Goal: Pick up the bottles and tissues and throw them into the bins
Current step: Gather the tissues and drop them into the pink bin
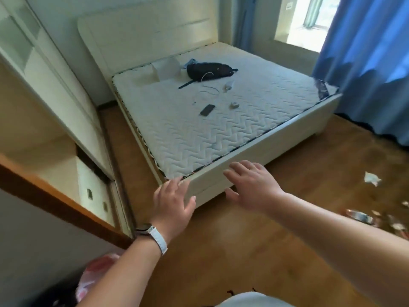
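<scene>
left grip (172,200) fingers spread, empty | right grip (250,187) fingers spread, empty | tissue (373,178) on floor (221,251), well right of right grip

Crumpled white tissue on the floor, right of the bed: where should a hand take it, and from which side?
Pinch the tissue at its raised, crumpled middle from above, probably with the right hand, which is nearer. It lies low on the floor, so its folds give the only grip.

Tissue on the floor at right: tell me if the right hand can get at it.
Probably yes: the right hand is empty and only bare floor lies between it and the tissue.
</scene>
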### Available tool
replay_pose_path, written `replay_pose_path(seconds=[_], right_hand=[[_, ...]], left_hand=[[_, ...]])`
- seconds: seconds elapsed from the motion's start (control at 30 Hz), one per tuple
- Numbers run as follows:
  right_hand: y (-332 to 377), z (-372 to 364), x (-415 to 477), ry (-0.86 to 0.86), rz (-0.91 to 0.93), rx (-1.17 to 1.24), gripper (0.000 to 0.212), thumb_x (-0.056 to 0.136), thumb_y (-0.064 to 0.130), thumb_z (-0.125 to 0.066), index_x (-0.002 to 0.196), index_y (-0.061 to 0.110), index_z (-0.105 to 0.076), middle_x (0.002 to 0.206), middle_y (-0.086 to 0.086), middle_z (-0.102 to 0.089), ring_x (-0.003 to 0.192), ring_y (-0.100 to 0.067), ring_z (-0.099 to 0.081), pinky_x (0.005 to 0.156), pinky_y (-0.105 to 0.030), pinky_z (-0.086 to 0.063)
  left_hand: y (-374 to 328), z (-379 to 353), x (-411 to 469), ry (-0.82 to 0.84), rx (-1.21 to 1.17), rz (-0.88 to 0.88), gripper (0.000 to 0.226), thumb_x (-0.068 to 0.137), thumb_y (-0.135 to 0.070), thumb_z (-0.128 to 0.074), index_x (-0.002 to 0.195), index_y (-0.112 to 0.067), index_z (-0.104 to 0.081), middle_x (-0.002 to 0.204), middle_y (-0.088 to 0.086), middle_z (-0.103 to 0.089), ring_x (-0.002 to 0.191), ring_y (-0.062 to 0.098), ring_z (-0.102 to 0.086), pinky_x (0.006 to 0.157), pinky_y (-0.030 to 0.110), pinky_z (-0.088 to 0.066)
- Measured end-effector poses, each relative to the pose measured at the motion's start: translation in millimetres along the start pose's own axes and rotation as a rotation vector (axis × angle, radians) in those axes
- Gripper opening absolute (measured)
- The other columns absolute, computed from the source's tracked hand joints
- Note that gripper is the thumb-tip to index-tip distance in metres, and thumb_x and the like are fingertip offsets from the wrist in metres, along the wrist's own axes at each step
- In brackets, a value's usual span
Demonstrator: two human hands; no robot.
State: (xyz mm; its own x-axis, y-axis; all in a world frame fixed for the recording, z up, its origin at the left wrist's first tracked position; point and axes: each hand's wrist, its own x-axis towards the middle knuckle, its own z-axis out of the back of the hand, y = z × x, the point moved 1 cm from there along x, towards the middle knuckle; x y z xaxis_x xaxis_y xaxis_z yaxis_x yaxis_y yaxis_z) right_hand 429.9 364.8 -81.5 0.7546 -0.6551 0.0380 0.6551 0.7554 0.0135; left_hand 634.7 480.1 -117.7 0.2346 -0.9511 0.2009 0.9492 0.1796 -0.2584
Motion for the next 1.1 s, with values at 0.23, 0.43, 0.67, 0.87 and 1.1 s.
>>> replay_pose_path(seconds=[0.23,0.43,0.67,0.87,1.1], right_hand=[[-126.4,-5.6,-109.4,-0.111,-0.276,0.010,0.050,0.084,0.053,-0.042,0.110,0.017,-0.065,0.114,-0.004,-0.063,0.106,-0.028,-0.059,0.086,-0.040,-0.049],[-192.0,-2.3,-170.3,-0.243,-0.480,0.006,0.049,0.081,0.050,-0.046,0.110,0.016,-0.068,0.113,-0.005,-0.065,0.102,-0.028,-0.061,0.083,-0.040,-0.051],[-253.0,-1.4,-214.3,-0.238,-0.712,-0.038,0.050,0.084,0.051,-0.041,0.112,0.018,-0.066,0.118,-0.005,-0.064,0.109,-0.027,-0.059,0.088,-0.042,-0.048],[-320.9,-11.5,-216.7,-0.171,-0.848,-0.098,0.047,0.087,0.052,-0.046,0.118,0.021,-0.064,0.124,-0.002,-0.062,0.114,-0.024,-0.057,0.093,-0.041,-0.047],[-408.9,-13.2,-169.4,-0.132,-0.954,-0.106,0.048,0.086,0.051,-0.046,0.117,0.019,-0.065,0.122,-0.004,-0.063,0.111,-0.025,-0.057,0.091,-0.041,-0.048]], left_hand=[[-152.7,-44.9,42.1,0.028,-0.023,-0.294,0.049,0.083,-0.048,-0.043,0.124,-0.026,-0.057,0.130,0.003,-0.057,0.121,0.025,-0.048,0.103,0.052,-0.040],[-242.0,-60.8,79.7,0.083,0.064,-0.553,0.052,0.086,-0.047,-0.040,0.131,-0.025,-0.056,0.136,0.002,-0.054,0.127,0.025,-0.046,0.107,0.049,-0.035],[-321.2,-99.4,132.2,0.153,0.084,-0.782,0.051,0.091,-0.050,-0.038,0.134,-0.027,-0.052,0.142,0.000,-0.050,0.134,0.022,-0.042,0.112,0.046,-0.031],[-382.7,-138.2,194.1,0.175,0.017,-0.901,0.049,0.091,-0.049,-0.038,0.131,-0.027,-0.054,0.140,-0.003,-0.052,0.133,0.021,-0.044,0.111,0.046,-0.032],[-440.6,-184.3,293.9,0.218,-0.122,-0.972,0.044,0.091,-0.045,-0.043,0.129,-0.026,-0.055,0.138,-0.002,-0.054,0.132,0.023,-0.045,0.109,0.050,-0.035]])
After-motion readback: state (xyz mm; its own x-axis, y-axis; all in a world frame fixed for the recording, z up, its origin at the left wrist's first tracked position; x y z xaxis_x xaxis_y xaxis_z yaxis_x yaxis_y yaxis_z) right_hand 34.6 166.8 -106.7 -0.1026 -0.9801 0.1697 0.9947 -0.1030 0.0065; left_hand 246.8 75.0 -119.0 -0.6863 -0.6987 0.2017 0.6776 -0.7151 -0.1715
